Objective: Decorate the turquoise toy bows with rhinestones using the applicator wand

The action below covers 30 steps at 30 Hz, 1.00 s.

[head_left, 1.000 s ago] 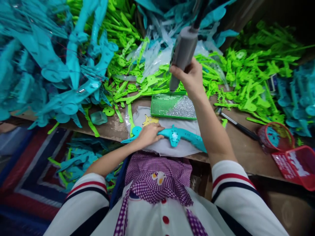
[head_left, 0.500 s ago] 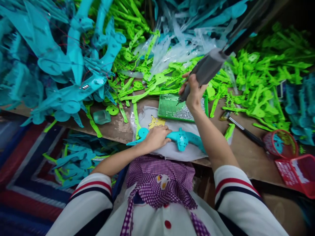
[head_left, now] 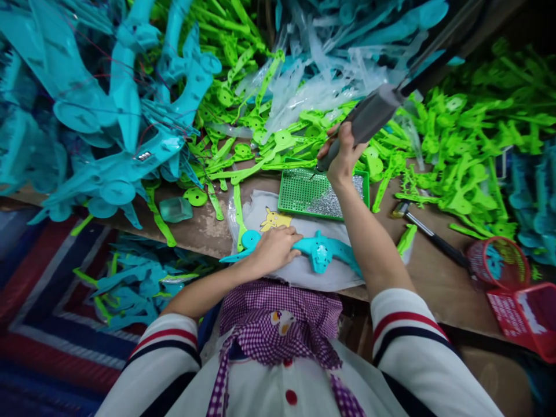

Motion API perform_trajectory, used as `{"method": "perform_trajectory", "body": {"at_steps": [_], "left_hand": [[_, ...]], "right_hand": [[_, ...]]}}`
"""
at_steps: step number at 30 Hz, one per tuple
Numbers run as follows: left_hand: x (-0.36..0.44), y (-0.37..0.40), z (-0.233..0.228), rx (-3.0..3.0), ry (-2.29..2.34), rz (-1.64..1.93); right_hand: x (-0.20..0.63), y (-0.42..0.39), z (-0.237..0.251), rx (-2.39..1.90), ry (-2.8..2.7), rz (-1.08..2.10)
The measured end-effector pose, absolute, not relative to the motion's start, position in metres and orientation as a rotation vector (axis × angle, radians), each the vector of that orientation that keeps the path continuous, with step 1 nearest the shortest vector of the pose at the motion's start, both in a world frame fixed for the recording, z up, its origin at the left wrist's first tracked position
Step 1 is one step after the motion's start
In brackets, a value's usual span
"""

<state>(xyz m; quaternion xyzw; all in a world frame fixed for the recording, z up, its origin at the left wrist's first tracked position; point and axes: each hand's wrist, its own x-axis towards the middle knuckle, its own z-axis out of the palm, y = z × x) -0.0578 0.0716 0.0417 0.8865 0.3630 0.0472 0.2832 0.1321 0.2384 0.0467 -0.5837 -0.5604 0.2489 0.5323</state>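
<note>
My right hand is closed round a grey electric screwdriver, its cord running to the upper right. The tool's tip points down over a green perforated tray with small silver screws heaped in its right part. My left hand is closed over a long turquoise plastic part, pressing it to a grey cloth with a yellow cartoon figure on it. The hand hides part of the piece; a round disc and pointed end show to its left.
Turquoise parts pile up at left, light-green parts behind and right, clear plastic parts at the back. A hammer and red baskets lie at right. More parts sit below the table's left edge.
The screwdriver and my right hand have shifted very slightly, the tip staying above the tray. My left hand keeps its hold on the turquoise part. The view has moved a little.
</note>
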Motion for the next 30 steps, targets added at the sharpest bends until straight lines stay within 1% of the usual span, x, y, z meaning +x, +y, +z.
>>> {"method": "perform_trajectory", "body": {"at_steps": [3,9,12,14,19,26,30], "left_hand": [[-0.057,0.071,0.044,2.357,0.97,0.113],[-0.058,0.07,0.04,2.36,0.974,0.157],[-0.059,0.07,0.04,2.372,0.971,0.177],[-0.059,0.07,0.041,2.371,0.976,0.165],[-0.058,0.071,0.044,2.364,0.985,0.102],[-0.059,0.07,0.04,2.387,0.978,0.137],[-0.058,0.07,0.04,2.36,1.001,0.134]], "right_hand": [[0.129,0.238,0.048,-1.399,-1.272,0.583],[0.136,0.241,0.048,-1.275,-1.368,0.774],[0.142,0.244,0.043,-1.219,-1.365,0.762],[0.144,0.245,0.04,-1.197,-1.341,0.755],[0.145,0.241,0.047,-1.196,-1.405,0.864],[0.147,0.228,0.078,-1.301,-1.402,0.75],[0.152,0.181,0.104,-1.208,-1.179,0.609]]}}
